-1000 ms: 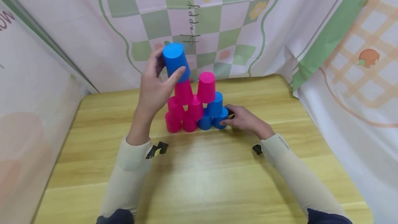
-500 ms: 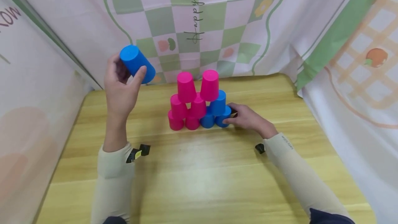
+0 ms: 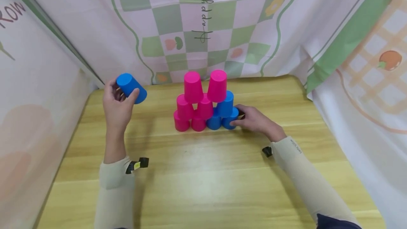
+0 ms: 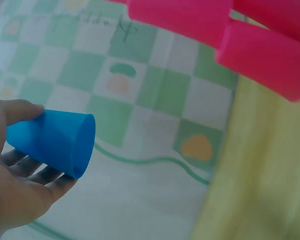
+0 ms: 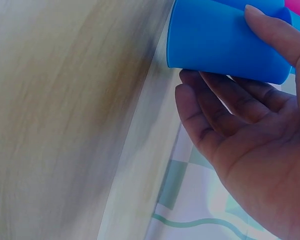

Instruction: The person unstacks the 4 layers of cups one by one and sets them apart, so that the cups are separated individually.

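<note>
My left hand (image 3: 117, 114) holds a blue cup (image 3: 129, 87) between thumb and fingers, off to the left of a stack. That cup leans, its base up and its mouth toward the lower right; the left wrist view shows the open rim of the blue cup (image 4: 52, 140) facing right. Upside-down cups form three tiers: pink and blue at the bottom, two pink and a blue cup (image 3: 225, 105) in the middle, a left pink cup (image 3: 193, 87) and a right pink cup (image 3: 217, 87) on top. My right hand (image 3: 255, 120) grips the bottom right blue cup (image 5: 225, 42), thumb in front, fingers behind.
The stack stands toward the back of a wooden table (image 3: 203, 179). Behind it hangs a checkered curtain (image 3: 168, 20), with more printed cloth on both sides. A small black device (image 3: 143, 162) sticks out from the left cuff, another black device (image 3: 267, 151) from the right.
My left hand has carried the blue cup from above the upper left pink cup leftward and then down, and the cup has tilted. The right hand stays at the bottom right cup.
</note>
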A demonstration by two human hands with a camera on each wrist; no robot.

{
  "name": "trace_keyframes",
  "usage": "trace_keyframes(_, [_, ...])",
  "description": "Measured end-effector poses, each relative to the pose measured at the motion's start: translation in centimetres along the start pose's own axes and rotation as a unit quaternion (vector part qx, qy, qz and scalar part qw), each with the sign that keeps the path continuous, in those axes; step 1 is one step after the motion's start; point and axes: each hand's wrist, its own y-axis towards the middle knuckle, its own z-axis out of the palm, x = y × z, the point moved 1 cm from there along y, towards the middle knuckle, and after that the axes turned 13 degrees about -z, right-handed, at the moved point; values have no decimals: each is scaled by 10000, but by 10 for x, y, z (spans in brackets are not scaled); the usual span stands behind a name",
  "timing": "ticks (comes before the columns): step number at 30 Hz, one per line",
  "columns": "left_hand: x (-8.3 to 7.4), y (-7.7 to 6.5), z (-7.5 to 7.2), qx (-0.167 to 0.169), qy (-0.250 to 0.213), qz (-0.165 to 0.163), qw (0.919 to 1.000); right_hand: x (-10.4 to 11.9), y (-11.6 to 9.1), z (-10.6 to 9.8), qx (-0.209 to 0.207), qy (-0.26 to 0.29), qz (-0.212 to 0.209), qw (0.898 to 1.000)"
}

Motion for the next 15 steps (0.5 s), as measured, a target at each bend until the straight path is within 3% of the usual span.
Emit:
trace_keyframes(9, [45, -2, -24, -408, 255, -651, 9967, 2, 0, -2, 2, -6, -15, 10000])
trace_keyframes(15, [72, 3, -47, -981, 455, -1236, 9864, 3, 1, -2, 40, 5, 9, 10000])
